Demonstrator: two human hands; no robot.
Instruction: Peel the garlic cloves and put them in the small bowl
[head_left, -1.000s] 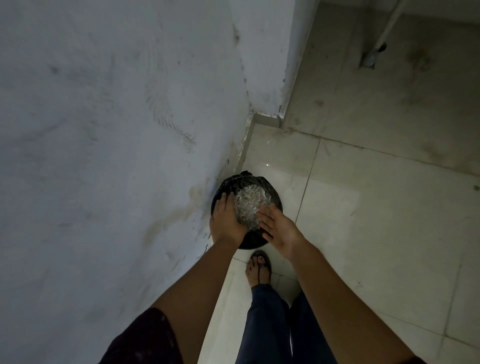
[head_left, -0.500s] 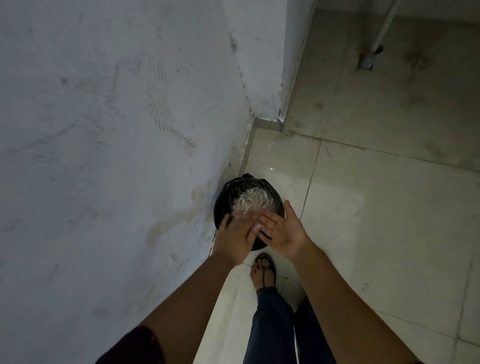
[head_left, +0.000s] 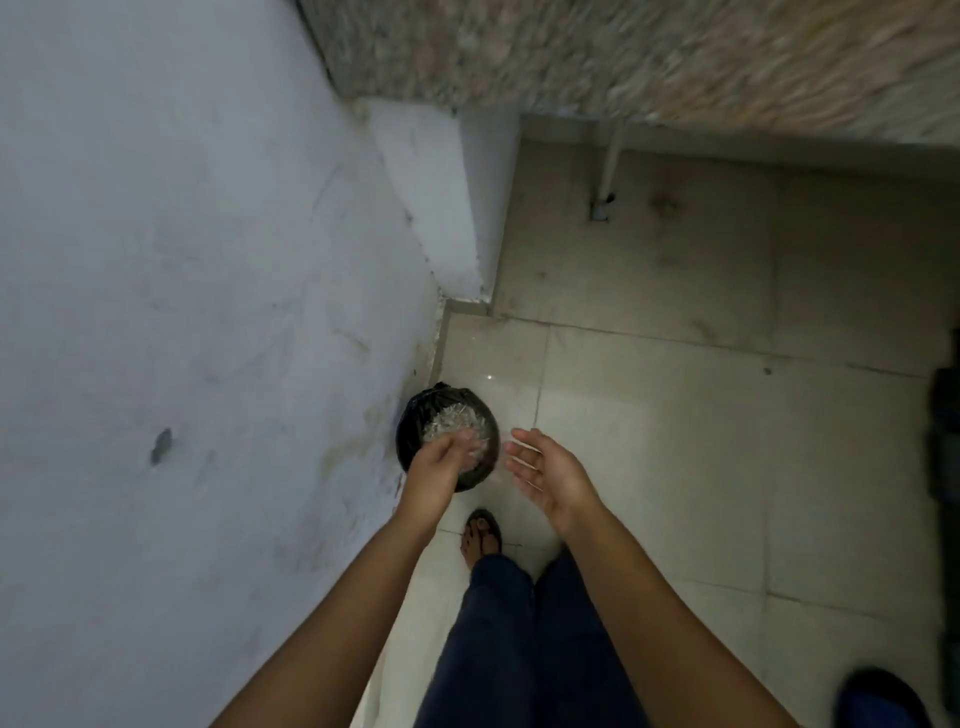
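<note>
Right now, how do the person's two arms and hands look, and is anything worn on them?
Both forearms are bare to the frame's lower edge: no sleeves, watch or bracelet show. The left hand and the right hand wear no gloves, and no rings are visible. The left hand's fingertips are blurred, so fine details cannot be told.

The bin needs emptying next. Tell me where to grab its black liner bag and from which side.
Grip the bunched knot of the black liner bag at the bin's far rim, beside the wall. Come from above: it sticks up there, and the left hand covers the near rim.
</note>
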